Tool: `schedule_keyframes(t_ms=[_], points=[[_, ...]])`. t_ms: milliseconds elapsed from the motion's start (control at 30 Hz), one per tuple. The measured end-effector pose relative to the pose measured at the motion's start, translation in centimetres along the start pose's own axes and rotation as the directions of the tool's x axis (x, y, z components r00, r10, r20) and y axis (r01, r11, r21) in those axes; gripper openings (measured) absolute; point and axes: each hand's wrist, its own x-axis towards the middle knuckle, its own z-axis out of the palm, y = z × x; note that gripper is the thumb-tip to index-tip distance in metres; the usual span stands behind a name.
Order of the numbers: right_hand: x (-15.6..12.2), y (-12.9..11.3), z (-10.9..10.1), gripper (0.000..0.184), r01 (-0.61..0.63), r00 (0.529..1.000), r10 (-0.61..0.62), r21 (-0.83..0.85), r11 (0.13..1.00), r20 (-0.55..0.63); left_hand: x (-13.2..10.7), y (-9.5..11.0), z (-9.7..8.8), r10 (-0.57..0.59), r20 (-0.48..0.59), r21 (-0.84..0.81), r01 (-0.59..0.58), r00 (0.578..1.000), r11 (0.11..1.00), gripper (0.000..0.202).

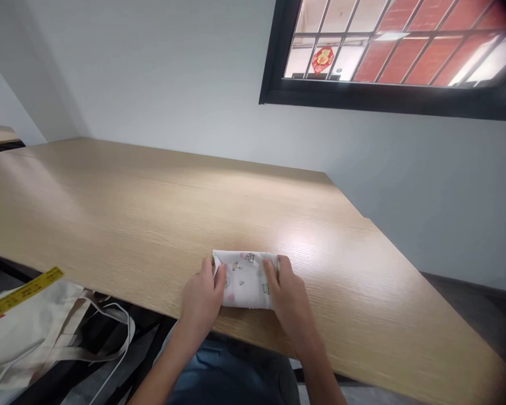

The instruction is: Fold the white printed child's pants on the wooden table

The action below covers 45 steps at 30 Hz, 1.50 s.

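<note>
blue trousers (231,377) are sitting closest, under the near edge of the surface (152,214), with both forearms reaching up over them. far to the left, below the surface, a pale cloth bag (34,326) is slumping with its straps loose and a yellow strip (21,292) lying across it, well apart from the hands. the left hand (202,298) is closing on the left end of the folded cloth (247,278), thumb on top and fingers (207,264) wrapping the edge. the cloth, white with small prints, is lying flat near the front edge of the surface, between the two hands. its long axis is running left to right, roughly along that edge, each short end pointing into a palm. the right hand (289,295) is pinching the right end the same way. holding both ends at once is probably keeping the layers stacked and squared. a barred window (396,50) is sitting high on the wall at the right.
</note>
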Motion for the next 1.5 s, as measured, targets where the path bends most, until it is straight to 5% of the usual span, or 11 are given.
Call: schedule_keyframes(t_ms=[100,200,367,467,600,733,900,1067,1233,1400,1500], points=[[0.4,0.7,0.4,0.037,0.040,0.994,-0.043,-0.030,0.999,-0.102,-0.2,0.4,0.2,0.010,-0.091,0.023,-0.008,0.996,1.000,0.042],[-0.1,0.5,1.2,0.040,0.142,0.961,-0.164,-0.110,0.984,-0.223,-0.5,0.8,0.7,0.192,-0.227,0.164,-0.157,0.955,0.974,0.046],[-1.4,0.2,2.7,0.041,0.362,0.919,-0.388,-0.230,0.903,-0.075,-0.2,1.3,1.2,0.388,-0.038,0.315,-0.358,0.921,0.879,0.043],[-1.7,2.0,1.7,0.049,0.264,0.964,-0.263,-0.148,0.953,0.022,-0.1,-0.1,0.9,0.350,0.000,0.221,-0.341,0.937,0.914,0.043],[-2.8,4.8,-1.2,0.044,0.065,0.988,-0.078,-0.100,0.993,-0.132,-0.2,-2.2,-0.4,0.187,-0.050,0.002,-0.187,0.981,0.982,0.045],[-5.9,3.8,-1.5,0.025,0.197,0.943,-0.202,-0.044,0.979,-0.265,1.2,-1.1,-1.8,0.084,-0.037,-0.144,-0.088,0.996,0.986,0.049],[-7.7,0.8,1.2,0.017,0.436,0.889,-0.432,-0.008,0.900,-0.153,2.8,0.9,-2.2,0.214,0.034,-0.222,-0.201,0.976,0.954,0.035],[-4.7,1.3,1.6,0.022,0.262,0.959,-0.261,-0.009,0.965,-0.107,-0.6,0.2,-1.5,0.089,0.086,-0.194,-0.070,0.992,0.978,0.031],[-2.0,1.3,0.4,0.033,0.237,0.969,-0.235,-0.023,0.971,0.071,-4.2,0.7,-0.9,-0.059,0.185,-0.161,0.090,0.981,0.983,0.024],[-2.3,0.5,-0.2,0.037,0.146,0.973,-0.145,0.005,0.989,0.179,-3.3,1.2,-1.1,-0.018,0.121,-0.353,0.059,0.993,0.934,0.031],[-2.3,-0.1,0.6,0.050,0.140,0.975,-0.129,-0.052,0.989,0.179,-2.1,1.8,-0.5,-0.002,0.103,-0.287,0.032,0.995,0.958,0.028]])
